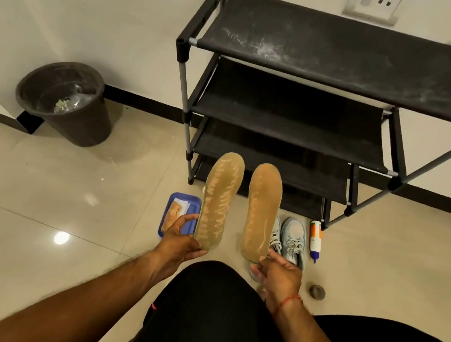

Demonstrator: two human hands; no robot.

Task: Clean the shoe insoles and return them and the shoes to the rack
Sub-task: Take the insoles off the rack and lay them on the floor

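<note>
Left hand (179, 240) pinching left insole (218, 199) at heel, right hand (279, 269) pinching right insole (260, 211) likewise; streaks showing, so wiping evenly heel-to-toe seems advisable.

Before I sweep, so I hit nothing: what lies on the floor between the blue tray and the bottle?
Head view: pale shoes lie beside the bottle; the held insoles hide floor nearer the blue tray.

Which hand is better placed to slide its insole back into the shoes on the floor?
Right, probably. The right hand holds its insole directly beside the shoes; the left hand holds the other insole by the blue tray, farther off.
</note>
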